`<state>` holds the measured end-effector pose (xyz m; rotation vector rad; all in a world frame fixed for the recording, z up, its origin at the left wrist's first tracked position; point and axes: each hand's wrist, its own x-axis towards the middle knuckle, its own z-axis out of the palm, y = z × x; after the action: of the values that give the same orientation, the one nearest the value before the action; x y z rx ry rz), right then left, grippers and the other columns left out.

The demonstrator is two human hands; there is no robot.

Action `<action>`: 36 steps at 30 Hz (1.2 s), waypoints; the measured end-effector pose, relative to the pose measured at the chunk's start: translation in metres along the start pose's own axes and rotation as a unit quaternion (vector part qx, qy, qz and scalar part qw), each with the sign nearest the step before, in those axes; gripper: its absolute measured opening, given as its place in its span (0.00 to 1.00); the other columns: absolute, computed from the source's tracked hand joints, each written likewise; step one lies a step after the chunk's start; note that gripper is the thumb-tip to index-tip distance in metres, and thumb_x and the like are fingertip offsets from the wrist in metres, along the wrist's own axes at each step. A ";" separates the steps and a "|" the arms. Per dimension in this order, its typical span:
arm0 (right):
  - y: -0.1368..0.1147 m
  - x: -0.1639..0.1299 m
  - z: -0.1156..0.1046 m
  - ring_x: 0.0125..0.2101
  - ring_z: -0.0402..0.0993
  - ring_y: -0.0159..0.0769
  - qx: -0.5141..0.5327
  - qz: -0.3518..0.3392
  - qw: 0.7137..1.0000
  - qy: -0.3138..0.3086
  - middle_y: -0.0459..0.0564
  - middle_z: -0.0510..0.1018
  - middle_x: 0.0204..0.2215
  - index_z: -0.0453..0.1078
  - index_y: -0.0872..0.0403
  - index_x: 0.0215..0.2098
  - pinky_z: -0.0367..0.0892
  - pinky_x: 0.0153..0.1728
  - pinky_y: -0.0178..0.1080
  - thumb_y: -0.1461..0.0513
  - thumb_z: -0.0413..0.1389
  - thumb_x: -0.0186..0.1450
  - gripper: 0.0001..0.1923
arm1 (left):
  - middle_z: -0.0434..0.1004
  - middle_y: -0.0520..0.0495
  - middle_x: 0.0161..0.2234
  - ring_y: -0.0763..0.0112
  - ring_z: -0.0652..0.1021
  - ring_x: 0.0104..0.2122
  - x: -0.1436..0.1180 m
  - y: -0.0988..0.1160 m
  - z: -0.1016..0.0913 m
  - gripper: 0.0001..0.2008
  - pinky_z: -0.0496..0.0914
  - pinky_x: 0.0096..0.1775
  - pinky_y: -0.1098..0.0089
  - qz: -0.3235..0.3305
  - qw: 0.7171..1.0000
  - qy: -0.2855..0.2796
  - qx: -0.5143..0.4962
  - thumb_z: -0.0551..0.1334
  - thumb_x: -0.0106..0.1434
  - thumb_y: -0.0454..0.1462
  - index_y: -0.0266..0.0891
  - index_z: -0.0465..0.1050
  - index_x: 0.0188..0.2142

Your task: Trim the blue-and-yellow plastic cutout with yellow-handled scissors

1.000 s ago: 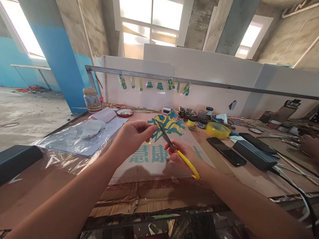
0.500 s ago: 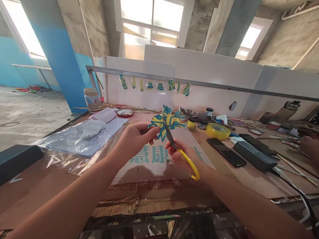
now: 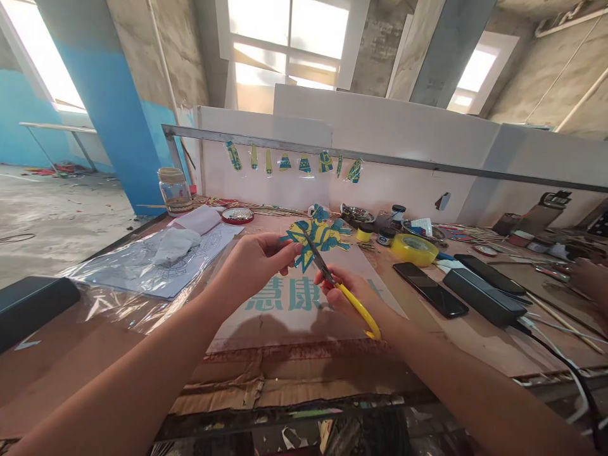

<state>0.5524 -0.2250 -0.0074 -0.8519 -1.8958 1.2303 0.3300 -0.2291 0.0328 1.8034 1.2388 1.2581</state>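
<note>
My left hand (image 3: 261,259) pinches the left edge of a blue and yellow patterned cutout (image 3: 327,234), held up above the worktable. A pair of yellow-handled scissors (image 3: 354,304) is in my right hand (image 3: 349,291); their blades point up and to the left and lie against the cutout's near side. Whether the blades are parted I cannot make out. Beneath both hands lies a pale sheet (image 3: 266,326) with large green characters, partly covered by my hands.
Similar small cutouts (image 3: 304,164) hang in a row from a metal rail. Left are papers under clear plastic (image 3: 199,266) and a glass jar (image 3: 174,190). Right are yellow tape (image 3: 414,249), a phone (image 3: 430,290), a black power brick (image 3: 484,296) and another person's hand (image 3: 589,278).
The cutout has turned slightly and shows more of its face. The scissor blades have shifted a little to the left along it. Both hands keep their holds.
</note>
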 end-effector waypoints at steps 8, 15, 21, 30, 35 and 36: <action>0.005 -0.001 0.002 0.27 0.57 0.29 0.064 0.009 0.998 -0.001 0.44 0.64 0.30 0.67 0.53 0.41 0.53 0.23 0.32 0.32 0.60 0.52 0.37 | 0.76 0.51 0.23 0.72 0.74 0.24 -0.001 0.003 0.001 0.18 0.67 0.28 0.72 -0.013 0.998 -0.059 -0.018 0.65 0.61 0.50 0.39 0.75 0.26; 0.003 -0.003 -0.002 0.27 0.58 0.29 0.063 -0.005 0.997 -0.036 0.43 0.62 0.30 0.67 0.53 0.42 0.60 0.29 0.33 0.32 0.60 0.53 0.37 | 0.78 0.50 0.30 0.69 0.77 0.31 -0.001 0.005 0.007 0.13 0.71 0.34 0.70 0.023 0.993 -0.095 -0.066 0.68 0.59 0.46 0.39 0.75 0.32; -0.003 -0.006 -0.003 0.27 0.60 0.29 0.037 -0.016 0.998 -0.051 0.44 0.65 0.30 0.67 0.53 0.42 0.61 0.29 0.35 0.32 0.58 0.55 0.36 | 0.74 0.52 0.31 0.72 0.75 0.32 0.000 0.011 0.003 0.15 0.71 0.34 0.73 0.061 0.990 0.057 -0.110 0.68 0.59 0.48 0.41 0.69 0.35; -0.005 -0.006 -0.001 0.29 0.63 0.32 0.043 -0.021 0.998 -0.044 0.48 0.68 0.34 0.67 0.53 0.41 0.63 0.31 0.38 0.33 0.58 0.56 0.34 | 0.72 0.54 0.23 0.77 0.70 0.23 -0.001 0.018 -0.001 0.11 0.64 0.25 0.75 0.000 0.995 0.074 -0.065 0.69 0.56 0.42 0.40 0.72 0.26; -0.006 -0.007 -0.005 0.29 0.62 0.32 0.036 -0.013 0.997 -0.065 0.47 0.67 0.33 0.68 0.53 0.42 0.64 0.31 0.37 0.35 0.59 0.57 0.33 | 0.70 0.55 0.22 0.77 0.70 0.23 0.000 0.014 -0.002 0.14 0.63 0.26 0.75 0.007 0.994 0.088 -0.072 0.71 0.55 0.44 0.40 0.69 0.25; -0.006 -0.007 -0.005 0.29 0.62 0.31 0.034 -0.010 0.997 -0.068 0.47 0.67 0.33 0.68 0.53 0.42 0.64 0.31 0.37 0.35 0.59 0.57 0.33 | 0.70 0.55 0.23 0.77 0.70 0.24 0.000 0.013 -0.001 0.15 0.64 0.26 0.75 0.014 0.993 0.095 -0.073 0.71 0.55 0.45 0.40 0.69 0.26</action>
<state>0.5592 -0.2300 -0.0019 -0.7278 -1.9525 1.3613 0.3336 -0.2342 0.0446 1.6322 1.1905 1.5249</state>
